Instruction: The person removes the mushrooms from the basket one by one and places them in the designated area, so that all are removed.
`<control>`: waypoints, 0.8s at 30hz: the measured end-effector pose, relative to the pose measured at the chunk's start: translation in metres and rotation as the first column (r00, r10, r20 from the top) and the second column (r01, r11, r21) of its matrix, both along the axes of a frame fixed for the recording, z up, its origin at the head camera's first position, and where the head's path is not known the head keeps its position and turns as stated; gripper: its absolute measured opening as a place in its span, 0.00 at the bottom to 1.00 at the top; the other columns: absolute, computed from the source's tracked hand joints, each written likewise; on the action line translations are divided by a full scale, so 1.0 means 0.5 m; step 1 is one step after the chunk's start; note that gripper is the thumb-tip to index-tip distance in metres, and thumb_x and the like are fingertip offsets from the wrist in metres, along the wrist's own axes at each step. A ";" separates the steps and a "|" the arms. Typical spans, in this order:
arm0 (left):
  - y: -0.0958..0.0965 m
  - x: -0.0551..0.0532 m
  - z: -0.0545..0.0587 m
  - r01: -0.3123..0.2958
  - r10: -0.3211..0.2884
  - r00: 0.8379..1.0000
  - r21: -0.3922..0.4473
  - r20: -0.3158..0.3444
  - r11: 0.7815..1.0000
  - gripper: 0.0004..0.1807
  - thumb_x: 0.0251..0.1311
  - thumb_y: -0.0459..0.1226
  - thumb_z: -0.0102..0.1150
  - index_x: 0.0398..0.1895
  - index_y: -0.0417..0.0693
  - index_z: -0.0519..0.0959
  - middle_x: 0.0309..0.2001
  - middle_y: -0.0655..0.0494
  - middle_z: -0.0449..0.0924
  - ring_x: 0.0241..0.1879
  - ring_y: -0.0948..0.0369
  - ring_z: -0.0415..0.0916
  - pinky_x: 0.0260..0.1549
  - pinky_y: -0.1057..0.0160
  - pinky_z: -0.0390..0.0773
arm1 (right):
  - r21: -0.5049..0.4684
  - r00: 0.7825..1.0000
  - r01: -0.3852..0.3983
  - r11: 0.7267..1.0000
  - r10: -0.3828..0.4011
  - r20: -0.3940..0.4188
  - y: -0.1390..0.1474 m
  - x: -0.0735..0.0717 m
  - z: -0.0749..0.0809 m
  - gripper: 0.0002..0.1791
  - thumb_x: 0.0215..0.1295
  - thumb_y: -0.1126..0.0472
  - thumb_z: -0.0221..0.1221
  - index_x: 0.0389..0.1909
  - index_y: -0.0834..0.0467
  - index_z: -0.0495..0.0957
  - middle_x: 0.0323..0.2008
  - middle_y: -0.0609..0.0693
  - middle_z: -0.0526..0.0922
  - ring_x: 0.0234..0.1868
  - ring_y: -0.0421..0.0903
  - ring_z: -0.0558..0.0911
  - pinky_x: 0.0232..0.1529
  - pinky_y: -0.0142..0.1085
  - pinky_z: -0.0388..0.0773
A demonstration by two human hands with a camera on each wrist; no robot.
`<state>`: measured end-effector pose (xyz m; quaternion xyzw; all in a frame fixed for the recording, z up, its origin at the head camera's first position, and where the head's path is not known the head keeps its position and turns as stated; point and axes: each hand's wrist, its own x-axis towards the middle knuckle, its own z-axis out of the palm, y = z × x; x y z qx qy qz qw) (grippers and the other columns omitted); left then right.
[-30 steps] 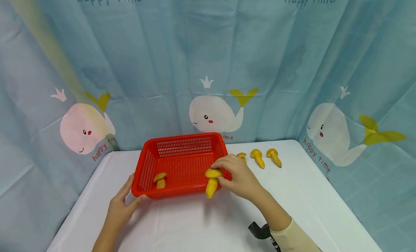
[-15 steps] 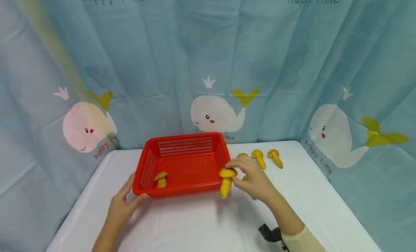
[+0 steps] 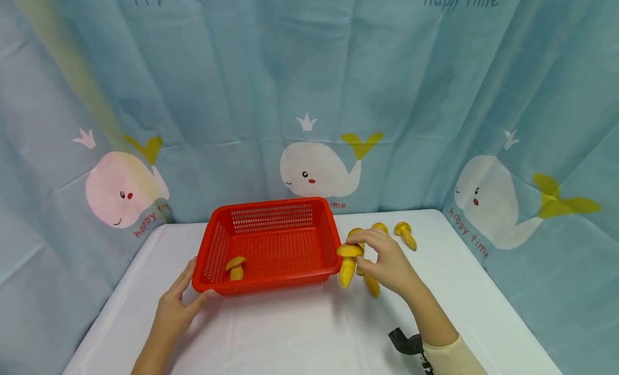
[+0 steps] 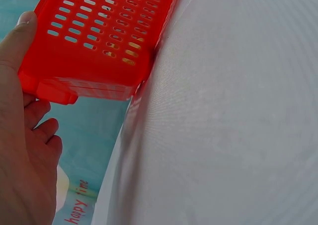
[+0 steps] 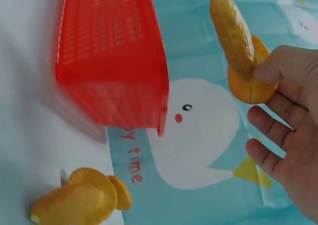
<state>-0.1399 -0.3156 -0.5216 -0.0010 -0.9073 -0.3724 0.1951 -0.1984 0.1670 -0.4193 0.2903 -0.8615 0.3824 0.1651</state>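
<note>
My right hand (image 3: 389, 262) pinches a yellow mushroom (image 3: 347, 272) by its cap, with the stem hanging down, just beyond the right side of a red plastic basket (image 3: 275, 282). In the right wrist view, thumb and index finger clasp this mushroom (image 5: 233, 38) while the other fingers hold nothing. My left hand (image 3: 173, 310) grips the basket's near left corner; the left wrist view has its thumb at the rim (image 4: 31, 61) and its fingers curled on the far side. Another mushroom (image 3: 236, 269) leans inside the basket, near its left front.
Right of the basket, several more mushrooms lie on the white table (image 3: 280, 332): one at the far right (image 3: 405, 235), others partly behind the right hand, such as a near mushroom (image 3: 372, 285). A blue whale-print curtain (image 3: 232, 112) borders the table. A black strap-like piece (image 3: 405, 343) sits by the right sleeve.
My right hand has carried its mushroom rightward, from over the basket's front right corner to outside its right side. The left hand stays at the basket's corner.
</note>
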 end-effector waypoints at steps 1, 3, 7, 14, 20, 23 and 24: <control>0.000 0.000 0.000 -0.004 0.004 1.000 -0.001 0.009 1.000 0.50 0.60 0.49 0.73 0.81 0.69 0.54 0.79 0.55 0.60 0.78 0.70 0.54 0.58 0.87 0.53 | 0.000 1.000 0.000 1.000 0.000 -0.001 0.004 -0.002 0.000 0.23 0.60 0.70 0.68 0.53 0.45 0.85 0.53 0.37 0.84 0.54 0.40 0.78 0.56 0.42 0.82; 0.000 -0.001 0.001 -0.011 0.011 1.000 -0.006 0.028 1.000 0.50 0.60 0.50 0.72 0.81 0.71 0.52 0.79 0.55 0.59 0.78 0.66 0.54 0.60 0.84 0.55 | 0.001 1.000 0.004 1.000 -0.004 -0.004 0.013 -0.006 0.002 0.23 0.60 0.70 0.67 0.53 0.45 0.85 0.54 0.37 0.84 0.54 0.40 0.78 0.56 0.42 0.81; 0.000 -0.003 0.001 -0.019 0.020 0.999 -0.002 0.046 1.000 0.50 0.60 0.50 0.72 0.81 0.73 0.52 0.79 0.56 0.59 0.77 0.56 0.57 0.63 0.77 0.59 | -0.004 0.999 0.041 0.999 -0.041 -0.016 0.035 -0.014 0.004 0.23 0.60 0.70 0.68 0.52 0.44 0.85 0.52 0.37 0.85 0.54 0.41 0.77 0.55 0.44 0.79; -0.004 -0.005 -0.005 -0.018 0.018 0.999 0.005 0.031 1.000 0.50 0.60 0.49 0.73 0.80 0.74 0.52 0.79 0.55 0.59 0.72 0.88 0.47 0.60 0.83 0.57 | -0.032 0.993 0.119 0.992 -0.119 -0.008 0.080 -0.024 0.005 0.23 0.59 0.72 0.65 0.51 0.45 0.85 0.53 0.40 0.85 0.57 0.42 0.77 0.58 0.44 0.77; -0.003 -0.006 -0.008 -0.013 0.013 1.000 0.013 0.021 1.000 0.50 0.60 0.49 0.73 0.81 0.72 0.52 0.79 0.56 0.58 0.73 0.85 0.48 0.56 0.90 0.51 | -0.030 0.983 0.181 0.983 -0.179 0.036 0.111 -0.033 0.005 0.21 0.61 0.70 0.66 0.52 0.46 0.86 0.54 0.40 0.85 0.58 0.41 0.76 0.60 0.47 0.78; -0.001 -0.005 -0.007 -0.021 0.021 0.999 0.007 0.036 1.000 0.50 0.60 0.50 0.73 0.81 0.72 0.52 0.79 0.56 0.58 0.78 0.69 0.53 0.60 0.87 0.53 | -0.033 0.978 0.203 0.979 -0.200 0.061 0.127 -0.040 0.000 0.20 0.62 0.69 0.66 0.52 0.47 0.86 0.54 0.43 0.85 0.58 0.44 0.76 0.61 0.51 0.77; -0.001 -0.005 -0.006 -0.020 0.020 0.999 0.008 0.039 1.000 0.50 0.60 0.50 0.73 0.81 0.72 0.52 0.79 0.56 0.58 0.79 0.63 0.54 0.60 0.87 0.52 | -0.034 0.976 0.210 0.977 -0.208 0.071 0.132 -0.042 -0.002 0.19 0.62 0.69 0.65 0.52 0.48 0.86 0.54 0.44 0.85 0.58 0.45 0.76 0.62 0.52 0.77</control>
